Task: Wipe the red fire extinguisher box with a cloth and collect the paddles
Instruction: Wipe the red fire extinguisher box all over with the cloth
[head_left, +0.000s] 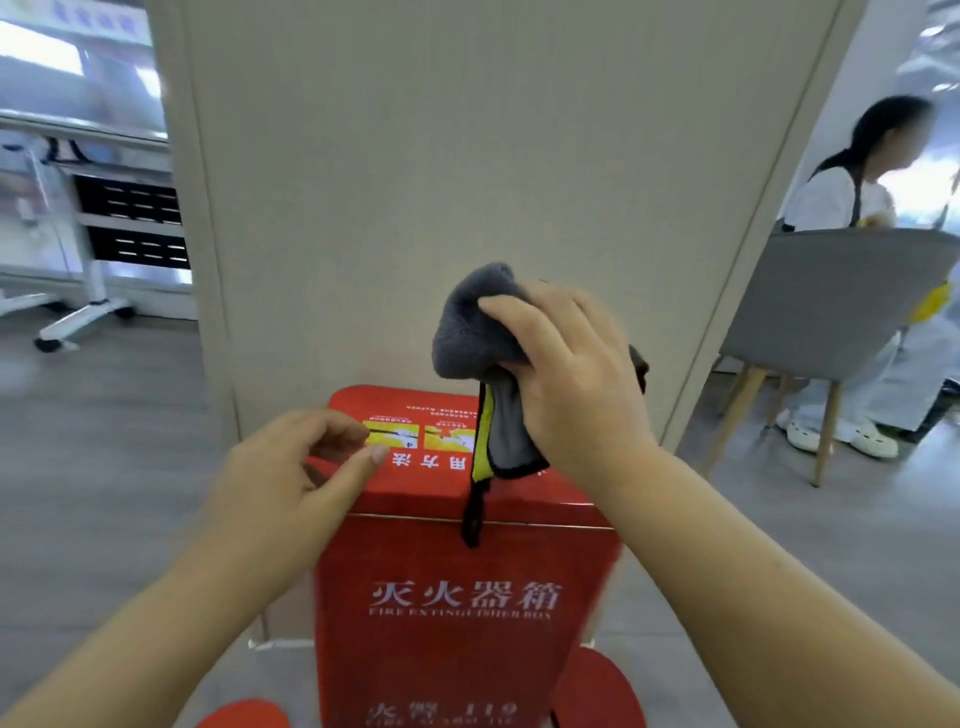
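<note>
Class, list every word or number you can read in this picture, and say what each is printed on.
"灭火器箱": front of the red box.
"FIRE EXTINGUISHER BOX": below that, blurred.
"火警 119": low on the front.
"用方法": upside down on the lid, next to the hanging cloth.
Small print on the lid and under "119": too small or blurred to read.

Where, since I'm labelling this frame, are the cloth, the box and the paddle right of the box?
cloth (470, 332): head view, its bunched grey upper part.
box (545, 556): head view, its red front, above the white lettering.
paddle right of the box (597, 693): head view, its red face.
</note>
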